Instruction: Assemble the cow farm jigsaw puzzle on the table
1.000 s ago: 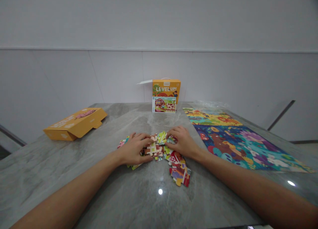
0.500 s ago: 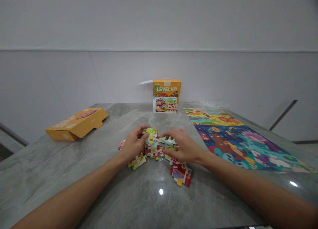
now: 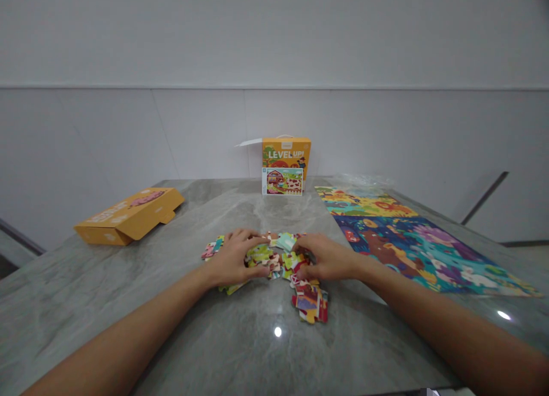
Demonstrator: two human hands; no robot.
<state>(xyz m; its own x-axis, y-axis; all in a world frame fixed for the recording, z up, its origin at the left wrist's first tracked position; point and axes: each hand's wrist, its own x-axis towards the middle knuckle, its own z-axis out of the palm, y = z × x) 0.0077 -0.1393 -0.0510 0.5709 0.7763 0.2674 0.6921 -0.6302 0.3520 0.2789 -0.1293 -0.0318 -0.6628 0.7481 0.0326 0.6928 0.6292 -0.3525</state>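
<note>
Many loose jigsaw puzzle pieces (image 3: 274,264) lie heaped on the table in front of me, mostly green, white and red. My left hand (image 3: 234,256) curls around a clump of green pieces on the left of the heap, thumb toward me and fingers on the far side. On the right of the heap, my right hand (image 3: 328,258) has its fingers and thumb bent round several pieces. Its palm hides part of what it grips. Red and purple pieces (image 3: 311,301) trail toward me below the right hand. Pink and teal ones (image 3: 212,247) stick out beyond the left hand.
A picture card of a farm (image 3: 283,181) leans against an upright orange box (image 3: 287,147) at the back. An orange box (image 3: 128,216) lies at left. Two assembled puzzles, yellow (image 3: 364,201) and dark blue (image 3: 407,250), lie at right, with clear plastic (image 3: 364,180) behind.
Both hands have shifted slightly toward me and a little apart. The heap's middle has spread out, and pieces at its far side now show between the hands. Teal pieces have appeared at left.
</note>
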